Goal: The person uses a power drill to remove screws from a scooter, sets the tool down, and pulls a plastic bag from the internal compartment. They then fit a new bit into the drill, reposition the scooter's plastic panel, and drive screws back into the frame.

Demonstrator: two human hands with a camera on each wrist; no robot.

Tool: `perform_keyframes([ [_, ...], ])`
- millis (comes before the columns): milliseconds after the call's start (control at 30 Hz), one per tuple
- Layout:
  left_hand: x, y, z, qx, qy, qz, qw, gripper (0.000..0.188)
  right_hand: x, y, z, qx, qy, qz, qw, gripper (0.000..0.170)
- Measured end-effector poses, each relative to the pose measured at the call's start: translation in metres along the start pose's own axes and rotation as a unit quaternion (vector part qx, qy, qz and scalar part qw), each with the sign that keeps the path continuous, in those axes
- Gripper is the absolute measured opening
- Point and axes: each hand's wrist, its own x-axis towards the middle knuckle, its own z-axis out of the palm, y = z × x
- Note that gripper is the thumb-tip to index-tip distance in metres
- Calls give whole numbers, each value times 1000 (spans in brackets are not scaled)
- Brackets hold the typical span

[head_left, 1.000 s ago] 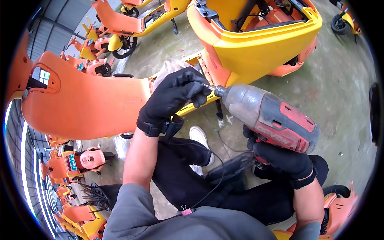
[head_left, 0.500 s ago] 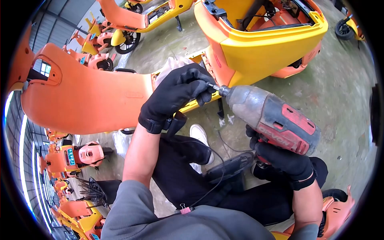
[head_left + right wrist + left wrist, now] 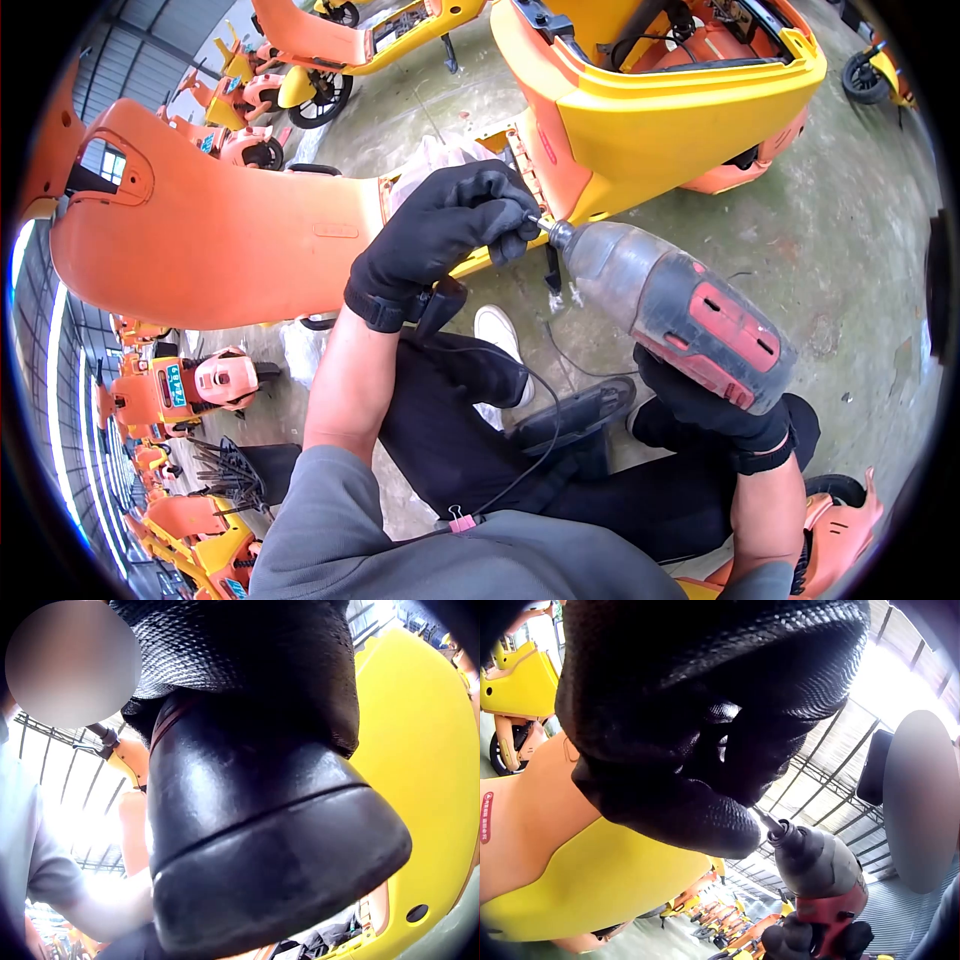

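Left hand, head view: gloved, fingertips in a narrow pinch right at the tip of the driver bit. Can't tell if there's a screw tucked in there too, the glove hides it.
Right hand, head view: wrapped around the handle of the power driver, nose aimed straight at the left fingertips.
Scooter, head view: big orange panel sits behind the left wrist, yellow body panel past the left fingertips, and there's a plastic bag just behind the knuckles.
Step, head view: looks to me like prep, loading a screw or sorting the bit. The tip is at the fingers, not on the scooter.
Bit tip, left wrist view: meets the thumb and fingertips, with the chuck just past them. Palm's too dark to say what else is in it.
Driver base, right wrist view: the chunky black base sticks out just below the right glove. Trigger finger's hidden, so can't tell if it's squeezing.
Next move: I'd guess steady fingers till the tip's sorted, then left fingers off the bit before spinning it up, or the glove could snag.
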Motion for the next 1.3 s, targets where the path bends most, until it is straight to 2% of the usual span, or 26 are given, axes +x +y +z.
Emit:
perform_keyframes([
  [67, -1, -1, 1, -10, -4, -10, 1000, 18, 0, 0, -3, -4, -34, 4, 999, 44],
  [100, -1, -1, 2, -10, -5, -10, 1000, 18, 1, -2, -3, -4, -33, 4, 999, 44],
  [167, -1, -1, 1, -33, -23, -12, 999, 18, 6, -4, -4, -76, -8, -72, 994, 42],
  [300, -2, -1, 4, -17, -21, -12, 1000, 20, 5, 2, 0, -87, -2, -81, 993, 41],
  [367, -2, -3, 6, -29, -7, 5, 1000, 29, 1, 6, 4, -59, -3, -7, 998, 39],
  [400, -2, -1, 8, -29, -9, 6, 1000, 29, 1, 2, 6, -60, -1, -6, 998, 39],
  [433, -2, 3, 10, -33, 0, -1, 999, 31, 3, -5, 8, 63, 2, 96, 993, 35],
  [467, -1, 6, 13, -37, 9, -7, 999, 33, 6, -10, 8, 184, 5, 194, 964, 32],
  [600, 0, 12, 17, -55, 7, 30, 998, 34, 11, -15, 4, 270, 18, 196, 943, 35],
  [633, 0, 14, 17, -20, 19, 33, 999, 35, 11, -13, 4, 269, 19, 196, 943, 35],
  [700, 0, 11, 13, 16, 33, 41, 998, 40, 9, -7, 4, 134, 11, 79, 988, 37],
  [733, -1, 8, 11, 15, 24, 42, 999, 40, 8, -7, 1, 132, 18, 83, 988, 37],
  [800, 4, 4, 9, 40, 82, 84, 992, 48, 4, -10, -6, 259, -6, 168, 951, 40],
  [833, 5, 4, 9, -26, 92, 73, 993, 41, 3, -13, -8, 256, 12, 176, 950, 40],
  [867, 8, 3, 13, -26, 140, 91, 986, 37, 5, -17, -9, 247, 36, 176, 952, 40],
  [933, 11, 7, 15, 13, 150, 88, 985, 36, 4, -22, -17, 235, 74, 186, 951, 40],
  [1000, 16, 13, 30, 66, 145, 59, 985, 34, 5, -28, -33, 371, 115, 147, 910, 47],
  [1033, 19, 13, 37, 75, 121, 12, 990, 33, 6, -32, -42, 437, 131, 123, 882, 50],
  [1067, 22, 12, 43, 86, 99, -34, 991, 33, 8, -38, -55, 298, 156, 83, 938, 58],
  [1133, 31, -10, 56, 115, 23, -90, 989, 31, 6, -46, -84, 372, 195, 57, 905, 62],
  [1200, 43, -37, 71, 147, -65, -118, 980, 20, 2, -35, -108, 341, 252, -13, 905, 62],
  [1233, 51, -56, 76, 150, -69, -120, 979, 20, -3, -32, -123, 301, 276, -19, 912, 63],
  [1300, 65, -100, 78, 50, -119, -250, 960, 25, -17, -19, -142, 264, 305, -21, 915, 64],
])
